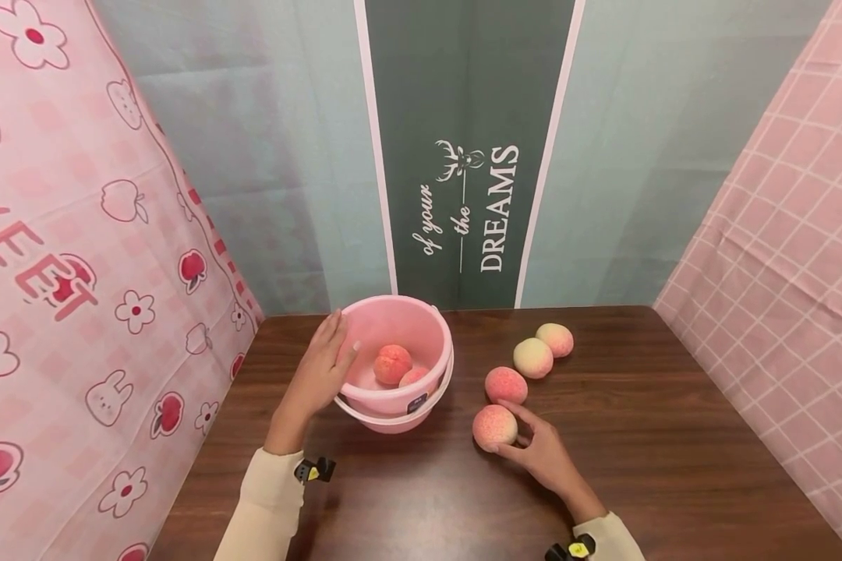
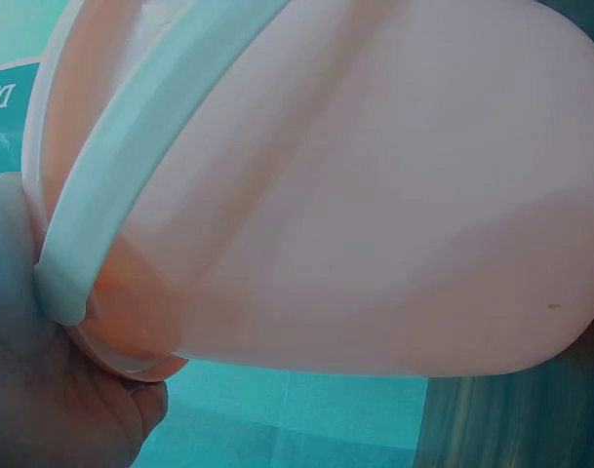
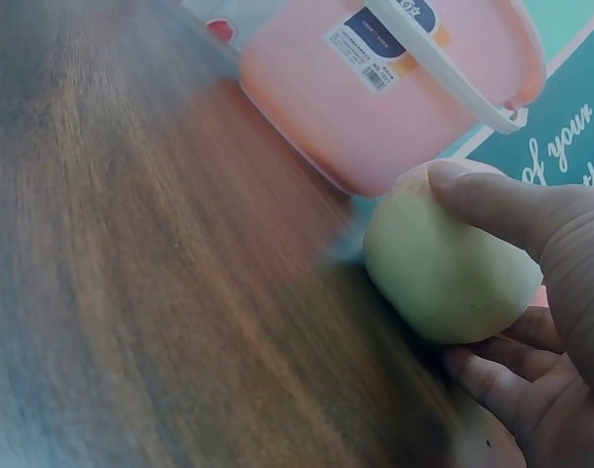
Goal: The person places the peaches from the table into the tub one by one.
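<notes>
A pink bucket [image 1: 394,312] with a white handle [image 1: 443,393] stands on the table, two peaches inside: one red-orange [image 1: 393,365], the other [image 1: 417,377] partly hidden by the near wall. My left hand [image 1: 317,368] holds the bucket's left rim, thumb over the inside and fingers along the outside; the left wrist view shows this hand [image 2: 53,370] beside the handle's end. Right of the bucket, my right hand [image 1: 543,452] grips a pink and pale-yellow peach [image 1: 494,427] between thumb and fingers. In the right wrist view this peach [image 3: 443,263] shows its pale side.
Just behind the held peach lies a red peach [image 1: 506,386]. Two pale-yellow and pink peaches, one nearer [image 1: 533,358] and one farther [image 1: 555,340], lie toward the back. The dark wooden table [image 1: 421,499] is bounded by a curtain [image 1: 288,156] behind and pink cloths on both sides.
</notes>
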`<state>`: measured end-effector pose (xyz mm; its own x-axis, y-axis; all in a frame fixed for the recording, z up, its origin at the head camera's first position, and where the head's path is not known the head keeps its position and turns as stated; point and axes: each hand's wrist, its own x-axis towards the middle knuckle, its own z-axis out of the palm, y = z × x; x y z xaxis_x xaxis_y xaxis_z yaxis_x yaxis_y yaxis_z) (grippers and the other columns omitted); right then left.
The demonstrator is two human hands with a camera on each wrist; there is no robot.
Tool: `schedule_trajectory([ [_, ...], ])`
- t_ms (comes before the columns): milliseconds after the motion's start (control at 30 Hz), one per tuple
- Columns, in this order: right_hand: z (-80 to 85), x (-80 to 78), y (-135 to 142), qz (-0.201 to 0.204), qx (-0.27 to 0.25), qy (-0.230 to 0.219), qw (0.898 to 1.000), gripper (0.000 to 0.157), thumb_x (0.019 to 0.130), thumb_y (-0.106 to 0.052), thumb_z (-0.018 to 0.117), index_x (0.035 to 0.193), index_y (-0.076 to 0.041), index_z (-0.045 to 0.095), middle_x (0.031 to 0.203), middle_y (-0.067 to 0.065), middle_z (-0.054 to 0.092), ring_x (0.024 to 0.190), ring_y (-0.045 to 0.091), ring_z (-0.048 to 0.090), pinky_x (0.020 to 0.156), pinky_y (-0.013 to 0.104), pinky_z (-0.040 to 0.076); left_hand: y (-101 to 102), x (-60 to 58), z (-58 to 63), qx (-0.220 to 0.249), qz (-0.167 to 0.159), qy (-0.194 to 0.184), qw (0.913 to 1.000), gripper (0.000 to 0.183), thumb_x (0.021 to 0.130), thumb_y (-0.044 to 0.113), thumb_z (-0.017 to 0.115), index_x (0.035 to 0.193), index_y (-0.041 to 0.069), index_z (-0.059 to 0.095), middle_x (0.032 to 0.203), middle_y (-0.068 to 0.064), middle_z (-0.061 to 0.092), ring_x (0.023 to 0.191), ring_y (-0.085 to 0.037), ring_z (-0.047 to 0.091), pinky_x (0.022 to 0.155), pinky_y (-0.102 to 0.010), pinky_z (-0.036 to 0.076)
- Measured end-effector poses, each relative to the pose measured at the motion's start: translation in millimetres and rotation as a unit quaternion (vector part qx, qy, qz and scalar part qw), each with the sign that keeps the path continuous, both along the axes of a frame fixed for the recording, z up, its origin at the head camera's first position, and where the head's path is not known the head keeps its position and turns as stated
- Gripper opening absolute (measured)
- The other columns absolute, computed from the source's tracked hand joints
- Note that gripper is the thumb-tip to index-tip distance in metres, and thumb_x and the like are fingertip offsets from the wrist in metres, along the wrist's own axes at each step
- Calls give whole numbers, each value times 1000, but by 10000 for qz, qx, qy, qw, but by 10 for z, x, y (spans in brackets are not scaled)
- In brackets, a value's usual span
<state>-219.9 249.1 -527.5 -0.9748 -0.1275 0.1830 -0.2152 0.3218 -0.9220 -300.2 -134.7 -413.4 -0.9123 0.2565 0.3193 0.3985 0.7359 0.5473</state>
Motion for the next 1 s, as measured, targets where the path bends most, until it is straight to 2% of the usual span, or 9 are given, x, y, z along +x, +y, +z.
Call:
schedule_trajectory([
  [133, -126, -44, 32, -50, -19, 9, 10000, 73, 75, -7, 90, 140, -4, 58, 140, 14, 60, 125, 32, 56, 94, 37, 55, 4, -7, -22, -12, -4, 87, 10000, 66, 107, 35, 48, 157, -3, 27, 168, -17, 17, 153, -39, 16, 119, -59, 21],
  [300, -165, -70, 45, -49, -116, 32, 9999, 74, 75, -13, 91, 141, -8, 59, 139, 11, 60, 125, 30, 56, 93, 34, 55, 5, -7, -27, 41, -8, 116, 9999, 65, 107, 32, 49, 157, -3, 28, 167, -17, 18, 154, -38, 16, 119, -60, 22],
  [433, -133, -74, 43, -74, -70, 71, 9999, 74, 75, -15, 92, 141, -8, 59, 139, 13, 60, 126, 32, 56, 92, 34, 56, 0, 2, -13, 37, 8, 32, 10000, 65, 107, 32, 49, 158, -2, 27, 168, -15, 16, 155, -35, 14, 120, -58, 21],
  [633, -66, -92, 44, -97, 20, 125, 9999, 75, 75, -18, 92, 142, -8, 58, 139, 14, 60, 126, 33, 57, 93, 36, 55, 0, -13, -13, -21, 7, 64, 10000, 66, 107, 34, 48, 158, -2, 27, 168, -16, 16, 154, -38, 15, 120, -59, 21],
  [1000, 58, -144, 32, -175, -4, 123, 9998, 77, 75, -10, 91, 144, -7, 56, 141, 15, 59, 119, 31, 63, 92, 38, 56, -7, -3, -22, 12, -13, 41, 10000, 66, 107, 34, 49, 158, -2, 26, 168, -15, 16, 155, -34, 13, 120, -58, 22],
])
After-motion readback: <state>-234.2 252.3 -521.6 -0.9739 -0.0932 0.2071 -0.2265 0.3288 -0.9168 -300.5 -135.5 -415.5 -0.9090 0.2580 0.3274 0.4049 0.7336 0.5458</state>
